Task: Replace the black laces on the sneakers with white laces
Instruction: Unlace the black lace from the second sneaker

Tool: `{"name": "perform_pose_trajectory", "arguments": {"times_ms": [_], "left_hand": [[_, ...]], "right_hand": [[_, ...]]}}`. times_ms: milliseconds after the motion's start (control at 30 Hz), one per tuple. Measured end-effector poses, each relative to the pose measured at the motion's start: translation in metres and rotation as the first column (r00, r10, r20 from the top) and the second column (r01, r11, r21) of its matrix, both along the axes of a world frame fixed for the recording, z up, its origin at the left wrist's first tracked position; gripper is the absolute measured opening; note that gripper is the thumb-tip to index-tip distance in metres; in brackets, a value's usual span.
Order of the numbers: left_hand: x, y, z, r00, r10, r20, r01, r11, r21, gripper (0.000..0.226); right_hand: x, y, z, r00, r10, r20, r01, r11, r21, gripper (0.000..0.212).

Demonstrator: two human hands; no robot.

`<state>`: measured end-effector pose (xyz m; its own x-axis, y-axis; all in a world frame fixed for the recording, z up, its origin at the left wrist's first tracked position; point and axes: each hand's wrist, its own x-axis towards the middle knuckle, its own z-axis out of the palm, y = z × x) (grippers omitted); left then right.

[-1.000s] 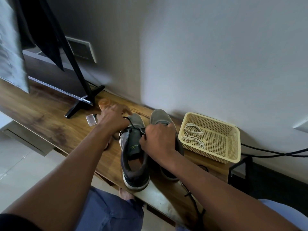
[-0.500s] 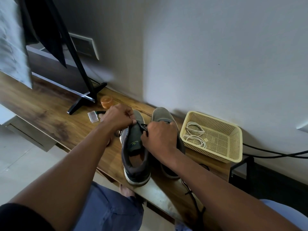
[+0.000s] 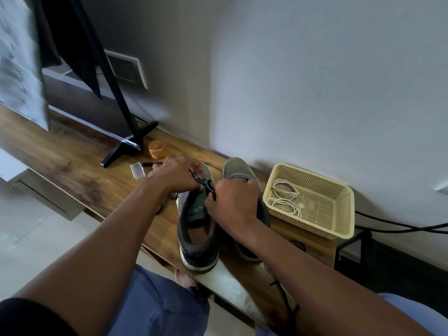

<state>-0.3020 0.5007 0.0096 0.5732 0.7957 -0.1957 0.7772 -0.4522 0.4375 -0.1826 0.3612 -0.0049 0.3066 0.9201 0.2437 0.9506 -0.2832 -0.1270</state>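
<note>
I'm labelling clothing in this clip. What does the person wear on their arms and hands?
Both forearms are bare down to the wrists, and the left hand and right hand carry no gloves; no ring, watch or bracelet shows. A dark, black-looking sleeve edge covers the left upper arm at the frame's bottom corner. No sleeve shows on the right arm within the frame.

Dim, soft daylight, perhaps from left; edges warped, blurred.
</note>
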Motion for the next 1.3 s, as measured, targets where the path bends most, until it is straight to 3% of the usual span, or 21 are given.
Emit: {"name": "perform_pose_trajectory", "arguments": {"times_ms": [167, 267, 400, 500, 567, 667, 800, 1033, 1133, 1233, 1300], "left_hand": [[0.005, 0.002, -0.001, 0.999, 0.018, -0.048, -0.014, 0.997, 0.079, 0.017], [0.004, 0.003, -0.006, 0.997, 0.078, 0.02, -0.079, 0.994, 0.069, 0.013], [0.003, 0.008, -0.008, 0.927, 0.318, 0.198, -0.344, 0.932, 0.113, 0.008], [-0.004, 0.013, -0.003, 0.884, 0.428, 0.188, -0.461, 0.866, 0.195, 0.01], [-0.008, 0.012, -0.003, 0.91, 0.4, 0.114, -0.414, 0.894, 0.172, 0.017], [-0.006, 0.008, -0.004, 0.975, 0.222, -0.004, -0.222, 0.974, 0.047, 0.029], [0.001, 0.007, -0.004, 0.991, 0.101, -0.09, -0.1, 0.995, 0.009, 0.028], [0.001, 0.009, -0.013, 0.987, 0.129, 0.096, -0.132, 0.991, 0.029, 0.021], [0.003, 0.011, -0.017, 0.913, 0.336, 0.23, -0.317, 0.941, -0.115, 0.021], [0.0, 0.016, -0.018, 0.746, 0.593, 0.304, -0.536, 0.805, -0.253, 0.021], [-0.001, 0.017, -0.018, 0.637, 0.692, 0.34, -0.594, 0.722, -0.355, 0.018]], "right_hand": [[0.003, 0.001, 0.001, 1.0, 0.006, 0.001, -0.006, 1.0, -0.006, 0.052], [0.002, 0.001, 0.0, 1.0, 0.011, 0.008, -0.011, 1.0, -0.028, 0.049], [0.005, 0.006, 0.001, 1.0, 0.005, -0.002, -0.005, 1.0, -0.028, 0.046], [0.003, 0.008, 0.005, 1.0, 0.018, -0.01, -0.018, 1.0, -0.018, 0.047], [-0.001, 0.005, 0.004, 1.0, 0.015, -0.011, -0.016, 1.0, -0.024, 0.048], [-0.001, 0.002, 0.0, 1.0, 0.016, -0.008, -0.016, 0.999, -0.031, 0.049], [0.001, 0.005, 0.001, 1.0, 0.018, -0.01, -0.018, 1.0, -0.023, 0.049], [0.0, 0.004, -0.001, 1.0, 0.028, 0.001, -0.028, 0.999, -0.028, 0.049], [0.001, 0.005, 0.001, 1.0, 0.026, 0.0, -0.026, 0.999, -0.033, 0.048], [0.001, 0.006, 0.002, 0.999, 0.033, -0.004, -0.033, 0.999, -0.033, 0.048], [-0.001, 0.006, 0.002, 0.999, 0.032, 0.003, -0.032, 0.999, -0.036, 0.048]]}}
